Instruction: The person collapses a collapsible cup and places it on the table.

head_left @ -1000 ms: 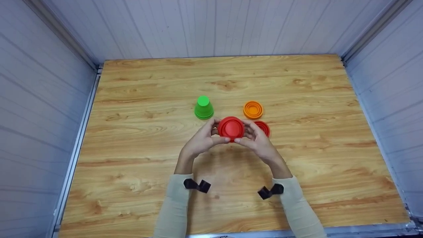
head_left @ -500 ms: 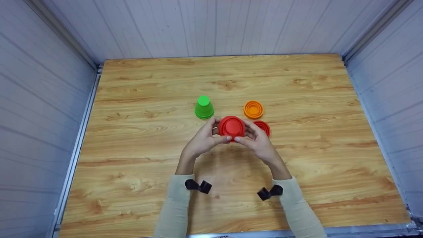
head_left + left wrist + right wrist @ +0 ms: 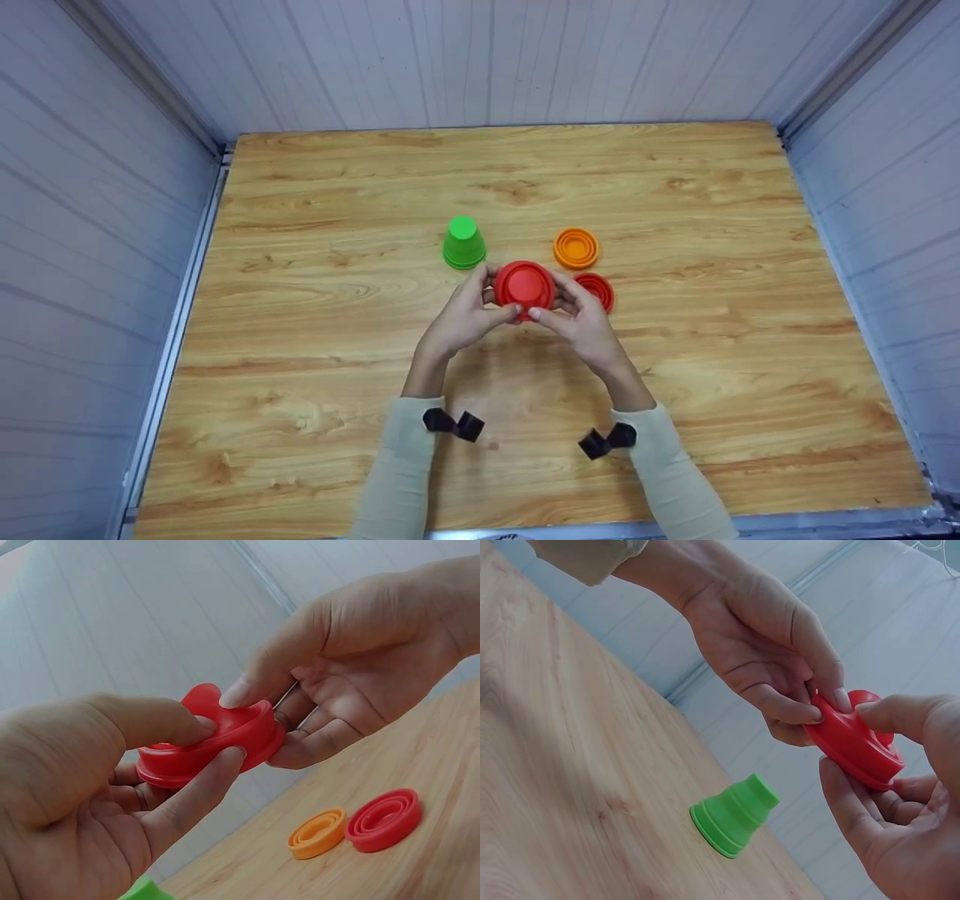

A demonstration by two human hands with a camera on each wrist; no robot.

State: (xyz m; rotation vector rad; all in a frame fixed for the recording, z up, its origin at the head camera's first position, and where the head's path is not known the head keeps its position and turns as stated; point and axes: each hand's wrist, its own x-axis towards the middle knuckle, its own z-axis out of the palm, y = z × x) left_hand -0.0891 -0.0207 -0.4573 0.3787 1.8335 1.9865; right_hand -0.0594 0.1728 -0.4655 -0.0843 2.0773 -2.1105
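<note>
Both hands hold a red collapsible cup (image 3: pixel 523 282) above the table, its small round base turned up toward the head camera. Most of its wall is folded into the wide rim, while the base still bulges out. The left hand (image 3: pixel 460 321) grips the left side, thumb on the folded rings and fingers beneath the rim, as the left wrist view shows. From the right, the right hand (image 3: pixel 589 328) pinches the cup with its thumb on top; some fingers are hidden behind it. A flattened second red cup (image 3: pixel 601 291) lies just beyond the right hand.
Beyond the left hand a green collapsible cup (image 3: pixel 463 244) stands extended, upside down. A flattened orange cup (image 3: pixel 576 248) lies behind the second red cup. White panel walls (image 3: pixel 450 60) border the wooden table (image 3: pixel 300 315) at the back and sides.
Both thumbs have shifted slightly on the red cup, the left one a little farther up. The forearms have drawn slightly closer together. The other cups stay where they were.
</note>
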